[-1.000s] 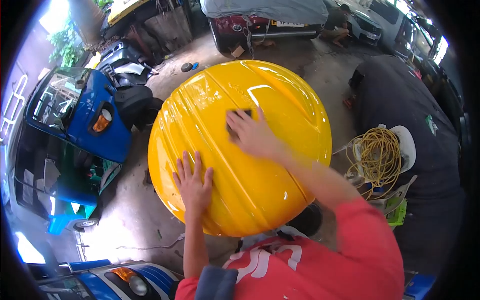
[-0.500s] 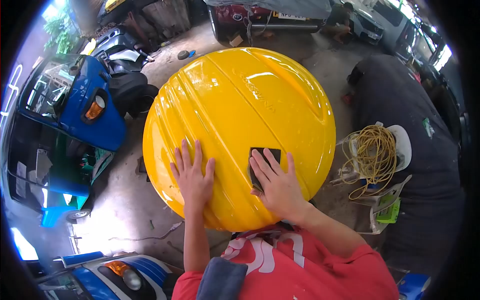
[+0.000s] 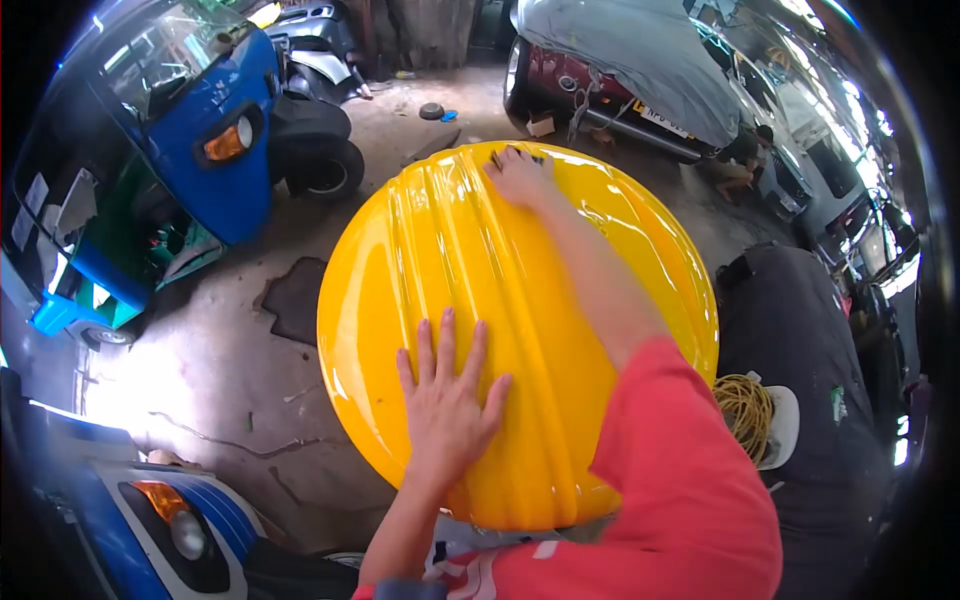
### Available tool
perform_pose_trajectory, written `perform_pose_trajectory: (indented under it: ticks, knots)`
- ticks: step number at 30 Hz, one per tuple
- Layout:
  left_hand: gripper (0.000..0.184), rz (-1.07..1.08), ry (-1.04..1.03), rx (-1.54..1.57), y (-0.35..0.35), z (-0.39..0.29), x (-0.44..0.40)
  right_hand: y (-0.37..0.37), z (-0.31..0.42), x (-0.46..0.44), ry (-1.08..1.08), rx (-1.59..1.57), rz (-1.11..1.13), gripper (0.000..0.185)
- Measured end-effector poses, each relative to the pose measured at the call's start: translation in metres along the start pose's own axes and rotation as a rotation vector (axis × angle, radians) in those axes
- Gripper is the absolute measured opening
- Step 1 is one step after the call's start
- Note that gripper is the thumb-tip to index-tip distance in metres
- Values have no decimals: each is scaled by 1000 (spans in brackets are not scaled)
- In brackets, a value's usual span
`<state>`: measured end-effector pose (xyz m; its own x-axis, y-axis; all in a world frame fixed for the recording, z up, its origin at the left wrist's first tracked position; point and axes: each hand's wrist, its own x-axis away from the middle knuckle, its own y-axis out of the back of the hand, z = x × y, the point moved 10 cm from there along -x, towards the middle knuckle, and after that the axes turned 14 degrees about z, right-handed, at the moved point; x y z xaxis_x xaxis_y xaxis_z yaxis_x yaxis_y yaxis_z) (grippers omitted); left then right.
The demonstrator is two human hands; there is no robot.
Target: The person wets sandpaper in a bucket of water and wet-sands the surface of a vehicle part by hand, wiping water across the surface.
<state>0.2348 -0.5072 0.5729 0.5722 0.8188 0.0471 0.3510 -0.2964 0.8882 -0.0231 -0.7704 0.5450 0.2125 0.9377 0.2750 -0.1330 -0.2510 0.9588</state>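
Observation:
A large glossy yellow panel [image 3: 560,330], rounded in outline with raised ridges running along it, lies in front of me. My left hand [image 3: 447,420] rests flat on its near left part, fingers spread, holding nothing. My right arm reaches across to the far edge, where my right hand [image 3: 522,180] presses a dark piece of sandpaper [image 3: 541,161] against the surface. Most of the sandpaper is hidden beneath the fingers.
A blue three-wheeler [image 3: 205,140] stands at the left, another blue-and-white vehicle [image 3: 190,510] at the lower left. Beyond are a covered dark red car [image 3: 590,95] and a crouching person [image 3: 740,160]. Coiled yellow cord [image 3: 745,415] lies at the right beside a dark covered shape [image 3: 790,350].
My right hand has slid the sandpaper from the near right part to the far edge. My left hand stays flat on the panel. The view has shifted.

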Motion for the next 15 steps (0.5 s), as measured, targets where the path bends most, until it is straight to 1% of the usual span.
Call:
perform_pose_trajectory:
  ticks: [2, 3, 5, 7, 8, 9, 10, 12, 13, 14, 15]
  knots:
    - [63, 16, 3, 38, -1, 1, 1, -4, 8, 96, 65, 49, -46, 63]
    - [63, 28, -3, 53, -3, 0, 2, -13, 10, 146, 87, 145, -148, 64]
    - [64, 32, -23, 37, -1, -1, 0, -30, 13, 235, 100, 208, -316, 64]
    - [64, 39, -35, 62, -2, 0, 1, -37, 18, 255, 72, 218, -299, 64]
    - [64, 47, -29, 75, -3, 0, 1, -37, 20, 254, 61, 215, -279, 64]
    - [64, 41, -34, 79, -1, 0, 0, -33, 18, 226, 52, 215, -295, 62]
    - [65, 50, -33, 94, -1, 1, -1, -25, 16, 180, 50, 213, -309, 60]
    - [65, 38, -18, 111, 1, 5, -2, -4, 14, 77, -66, 194, -113, 60]
    - [65, 50, -26, 110, 1, 4, -3, 8, 12, 28, -124, 163, -111, 60]
    - [66, 71, -34, 110, -1, 2, -4, 10, 8, -2, -188, 130, -100, 59]
    - [66, 73, -34, 112, -1, 1, -5, 11, 13, -3, -188, 131, -99, 59]
